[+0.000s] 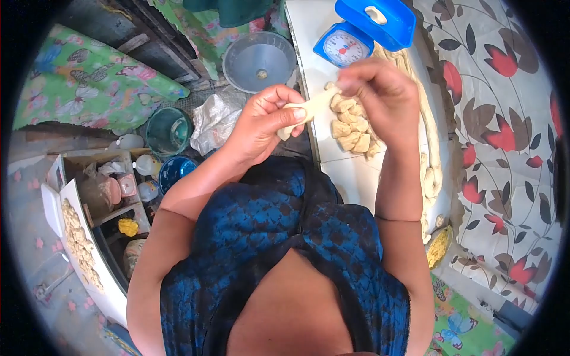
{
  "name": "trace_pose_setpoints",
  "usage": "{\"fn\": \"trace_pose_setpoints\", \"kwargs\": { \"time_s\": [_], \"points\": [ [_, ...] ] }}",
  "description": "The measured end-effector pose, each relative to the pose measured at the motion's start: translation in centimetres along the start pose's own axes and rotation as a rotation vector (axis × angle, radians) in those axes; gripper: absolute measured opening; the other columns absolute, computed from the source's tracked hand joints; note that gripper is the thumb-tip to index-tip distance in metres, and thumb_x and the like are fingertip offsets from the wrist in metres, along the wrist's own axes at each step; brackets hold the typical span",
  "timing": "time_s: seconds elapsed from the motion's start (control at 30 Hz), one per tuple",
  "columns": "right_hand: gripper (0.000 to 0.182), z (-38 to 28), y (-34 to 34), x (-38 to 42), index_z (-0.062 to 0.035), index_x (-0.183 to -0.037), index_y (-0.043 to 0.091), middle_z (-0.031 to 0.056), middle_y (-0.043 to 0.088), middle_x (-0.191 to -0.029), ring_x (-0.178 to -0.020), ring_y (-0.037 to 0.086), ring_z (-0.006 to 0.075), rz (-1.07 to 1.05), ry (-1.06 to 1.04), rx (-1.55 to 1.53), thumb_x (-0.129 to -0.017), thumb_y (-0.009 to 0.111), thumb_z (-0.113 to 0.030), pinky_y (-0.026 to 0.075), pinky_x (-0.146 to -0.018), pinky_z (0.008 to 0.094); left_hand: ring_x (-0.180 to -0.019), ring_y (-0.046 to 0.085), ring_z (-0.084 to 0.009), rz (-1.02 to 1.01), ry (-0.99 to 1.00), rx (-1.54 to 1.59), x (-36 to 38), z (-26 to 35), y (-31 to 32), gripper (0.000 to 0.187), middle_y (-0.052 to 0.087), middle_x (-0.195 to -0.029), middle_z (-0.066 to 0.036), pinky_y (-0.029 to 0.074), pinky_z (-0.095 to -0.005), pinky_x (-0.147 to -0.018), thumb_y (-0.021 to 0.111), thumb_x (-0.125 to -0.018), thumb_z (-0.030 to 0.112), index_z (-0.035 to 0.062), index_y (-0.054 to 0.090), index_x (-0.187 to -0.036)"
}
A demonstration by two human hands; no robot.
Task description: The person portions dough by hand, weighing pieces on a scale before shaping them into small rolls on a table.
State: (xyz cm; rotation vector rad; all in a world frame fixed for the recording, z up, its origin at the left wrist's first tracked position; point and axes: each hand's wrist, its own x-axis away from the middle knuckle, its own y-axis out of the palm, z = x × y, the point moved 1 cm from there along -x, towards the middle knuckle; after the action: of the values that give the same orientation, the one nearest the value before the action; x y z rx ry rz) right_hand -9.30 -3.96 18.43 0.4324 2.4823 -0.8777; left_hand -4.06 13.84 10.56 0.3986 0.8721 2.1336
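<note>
The left hand (pixel 267 121) was clamped on a piece of dough (pixel 322 104), its thumb pressed flat over one end against the curled fingers. The right hand (pixel 386 98) had its thumb and fingertips drawn together on the other end, so the piece hung between both hands, just above the edge of the white tiled surface (pixel 347 178). Cut dough lumps (pixel 352 126) lay clustered on that surface below the right hand, and a long dough rope (pixel 433 151) ran beyond the right forearm. Behind stood a blue scale (pixel 346 46), with a dough piece in its tray (pixel 392 29). Left of the surface were a grey basin (pixel 259 62), a green bucket (pixel 168 132) and butterfly-patterned cloth (pixel 86 83); flower-printed sheeting (pixel 493 101) covered the right side. The scale's round dial bore markings too small to read.
</note>
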Motion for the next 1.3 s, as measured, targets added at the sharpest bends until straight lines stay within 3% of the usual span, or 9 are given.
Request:
{"fn": "trace_pose_setpoints", "kwargs": {
  "time_s": [0.1, 0.23, 0.33, 0.43, 0.57, 0.77, 0.83, 1.07, 1.3],
  "points": [
    [0.011, 1.7, -3.4, -3.3, 0.0021, -0.087, 0.063, 0.0070, 0.064, -0.077, -0.062, 0.060, 0.0120, 0.385, 0.081, -0.185, -0.076, 0.062, 0.002, 0.047, -0.057, 0.0212, -0.062, 0.051, -0.0128, -0.036, -0.009, -0.031, 0.8, -0.2, -1.3, 0.013, 0.056, -0.075, -0.008, 0.040, -0.0236, -0.056, 0.060, -0.080, 0.009, 0.0035, 0.051, -0.087],
    [0.020, 4.4, -6.2, -6.9, 0.0064, -0.094, 0.060, 0.0103, 0.063, -0.086, -0.077, 0.061, 0.0141, 0.324, 0.108, -0.140, -0.081, 0.062, -0.008, 0.049, -0.068, 0.0234, -0.063, 0.051, -0.0137, 0.020, -0.088, -0.013, 1.5, -1.3, -2.4, 0.014, 0.055, -0.077, -0.008, 0.040, -0.0242, -0.057, 0.059, -0.081, 0.011, 0.0041, 0.050, -0.089],
    [0.022, 6.3, -7.0, -9.2, 0.0016, -0.097, 0.059, 0.0028, 0.059, -0.076, -0.070, 0.054, 0.0114, 0.085, 0.210, 0.185, -0.075, 0.058, -0.001, 0.044, -0.064, 0.0233, -0.064, 0.052, -0.0142, 0.028, -0.119, -0.001, 1.6, -1.6, -2.9, 0.013, 0.055, -0.078, -0.008, 0.041, -0.0247, -0.058, 0.057, -0.082, 0.011, 0.0042, 0.050, -0.090],
    [0.024, 10.6, -6.9, -10.8, -0.0034, -0.105, 0.060, 0.0066, 0.062, -0.091, -0.086, 0.057, 0.0119, -0.186, 0.311, 0.252, -0.083, 0.059, -0.013, 0.044, -0.078, 0.0243, -0.065, 0.052, -0.0144, 0.028, -0.123, -0.010, 1.4, -1.5, -3.0, 0.012, 0.055, -0.079, -0.008, 0.041, -0.0249, -0.059, 0.056, -0.082, 0.010, 0.0042, 0.050, -0.090],
    [0.026, 13.3, -7.7, -11.7, -0.0054, -0.108, 0.059, 0.0038, 0.062, -0.092, -0.085, 0.057, 0.0121, -0.172, 0.252, 0.087, -0.082, 0.057, -0.010, 0.044, -0.077, 0.0243, -0.065, 0.053, -0.0147, 0.064, -0.140, -0.027, 1.5, -1.7, -3.3, 0.011, 0.055, -0.079, -0.008, 0.041, -0.0250, -0.060, 0.056, -0.082, 0.009, 0.0040, 0.050, -0.090],
    [0.046, 10.1, -6.6, -11.4, -0.0199, -0.117, 0.055, 0.0082, 0.055, -0.114, -0.103, 0.052, 0.0189, -0.357, 0.347, 0.407, -0.075, 0.059, 0.000, 0.043, -0.086, 0.0307, -0.065, 0.053, -0.0144, 0.080, -0.150, -0.011, 1.1, -1.8, -3.5, 0.011, 0.055, -0.080, -0.008, 0.042, -0.0253, -0.060, 0.056, -0.082, 0.009, 0.0036, 0.050, -0.089],
    [0.054, 11.0, -6.0, -11.6, -0.0261, -0.118, 0.054, 0.0102, 0.052, -0.119, -0.108, 0.049, 0.0231, -0.551, -0.001, 0.473, -0.072, 0.061, 0.000, 0.042, -0.090, 0.0345, -0.065, 0.052, -0.0143, 0.078, -0.157, -0.023, 1.0, -1.7, -3.4, 0.011, 0.055, -0.079, -0.008, 0.042, -0.0253, -0.060, 0.056, -0.082, 0.009, 0.0036, 0.050, -0.089],
    [0.038, 14.1, -5.0, -13.8, -0.0155, -0.108, 0.060, 0.0104, 0.057, -0.107, -0.102, 0.052, 0.0239, -0.706, -0.158, 0.594, -0.073, 0.062, -0.003, 0.042, -0.088, 0.0342, -0.065, 0.052, -0.0140, 0.068, -0.160, -0.021, 0.7, -2.0, -3.5, 0.009, 0.055, -0.079, -0.008, 0.042, -0.0248, -0.060, 0.054, -0.084, 0.008, 0.0035, 0.049, -0.090],
    [0.016, 13.8, -4.9, -14.6, -0.0078, -0.088, 0.061, 0.0054, 0.058, -0.079, -0.073, 0.057, 0.0139, -0.556, 0.229, 0.515, -0.073, 0.063, -0.005, 0.046, -0.062, 0.0259, -0.065, 0.052, -0.0141, 0.072, -0.161, -0.039, 0.5, -1.9, -3.8, 0.008, 0.055, -0.079, -0.008, 0.042, -0.0252, -0.060, 0.053, -0.084, 0.008, 0.0037, 0.049, -0.090]
  ]
}}
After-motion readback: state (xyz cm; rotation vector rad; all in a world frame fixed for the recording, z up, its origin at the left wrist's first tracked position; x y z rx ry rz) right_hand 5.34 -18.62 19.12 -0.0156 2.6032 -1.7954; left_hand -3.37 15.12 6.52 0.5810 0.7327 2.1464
